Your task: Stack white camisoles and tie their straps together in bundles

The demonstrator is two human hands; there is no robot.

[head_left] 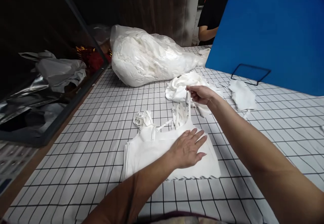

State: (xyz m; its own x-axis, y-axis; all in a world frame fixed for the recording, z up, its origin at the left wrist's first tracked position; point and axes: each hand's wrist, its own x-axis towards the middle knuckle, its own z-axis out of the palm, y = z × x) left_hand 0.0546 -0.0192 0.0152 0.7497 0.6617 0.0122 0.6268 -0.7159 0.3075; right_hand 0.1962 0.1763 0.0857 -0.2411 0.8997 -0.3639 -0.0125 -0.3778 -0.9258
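Note:
A stack of white camisole tops (pixel 149 153) lies flat on the checked tablecloth (pixel 88 156) in front of me. My left hand (pixel 188 148) rests palm down on the top garment, fingers spread. My right hand (pixel 201 94) is raised beyond the stack and pinches a white shoulder strap (pixel 188 107), pulling it up and away from the garment. Other straps (pixel 143 118) lie bunched at the stack's far edge.
A large clear bag of white fabric (pixel 146 56) lies at the back. Loose white garments (pixel 181 85) and a scrap (pixel 241 94) sit beyond my right hand. A blue board (pixel 273 31) stands at right; a person in black (pixel 211 14) is behind it. Crumpled plastic (pixel 58 70) fills the left.

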